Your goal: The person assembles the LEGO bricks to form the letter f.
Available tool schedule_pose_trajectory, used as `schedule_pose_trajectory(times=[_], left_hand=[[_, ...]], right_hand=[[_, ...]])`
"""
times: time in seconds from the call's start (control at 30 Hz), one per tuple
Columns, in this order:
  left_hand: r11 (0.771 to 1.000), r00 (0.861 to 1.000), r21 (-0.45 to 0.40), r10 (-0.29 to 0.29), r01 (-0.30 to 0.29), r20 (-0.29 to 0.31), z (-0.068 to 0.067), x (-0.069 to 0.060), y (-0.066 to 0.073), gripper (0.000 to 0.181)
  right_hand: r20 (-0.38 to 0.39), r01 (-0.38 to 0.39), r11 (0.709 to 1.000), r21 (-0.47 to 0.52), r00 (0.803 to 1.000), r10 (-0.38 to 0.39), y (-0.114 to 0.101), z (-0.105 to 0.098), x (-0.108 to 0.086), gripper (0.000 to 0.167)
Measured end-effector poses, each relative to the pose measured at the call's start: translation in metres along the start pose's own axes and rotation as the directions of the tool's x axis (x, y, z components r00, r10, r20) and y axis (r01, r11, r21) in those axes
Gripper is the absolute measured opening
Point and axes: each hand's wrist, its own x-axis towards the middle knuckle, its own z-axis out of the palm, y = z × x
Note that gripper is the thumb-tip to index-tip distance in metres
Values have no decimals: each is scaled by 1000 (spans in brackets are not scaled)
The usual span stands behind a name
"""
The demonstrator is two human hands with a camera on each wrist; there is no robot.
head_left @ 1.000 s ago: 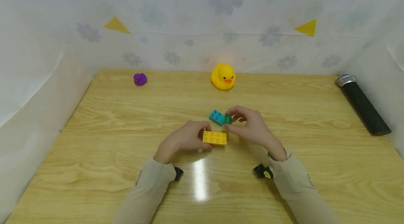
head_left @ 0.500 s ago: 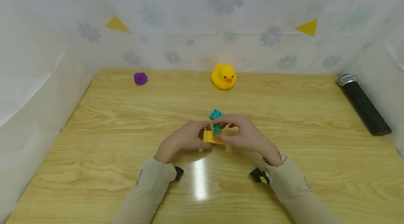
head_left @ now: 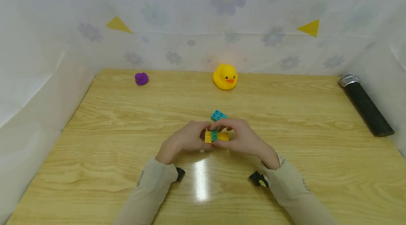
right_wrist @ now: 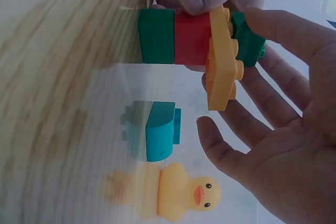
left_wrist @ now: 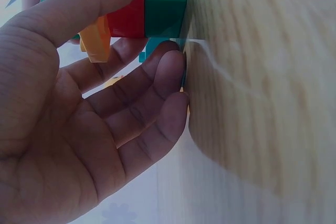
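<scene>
On the table, the left hand is pinching the red block, the right hand the upper green block; probably light, stiff, best held by flat sides.

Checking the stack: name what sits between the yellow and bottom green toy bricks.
The right wrist view shows a red toy brick, touching the yellow brick and the bottom green brick.
</scene>
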Motion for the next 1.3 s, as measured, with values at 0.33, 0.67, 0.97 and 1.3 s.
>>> schedule_pose_trajectory(times=[0.33,0.67,0.97,1.3], left_hand=[[1000,1000,-6,26,-26,5,0,0,-1,41],[1000,1000,11,19,-19,4,2,1,-2,32],[1000,1000,10,7,-7,6,1,1,0,32],[1000,1000,14,-2,2,3,4,1,0,32]], right_hand=[[-21,-16,999,-47,1000,15,-3,2,0,32],[-17,-48,999,-13,999,48,-1,2,-1,30],[-42,-14,998,-64,999,12,-4,5,-1,30],[-11,-86,995,-42,996,85,-5,3,-1,31]])
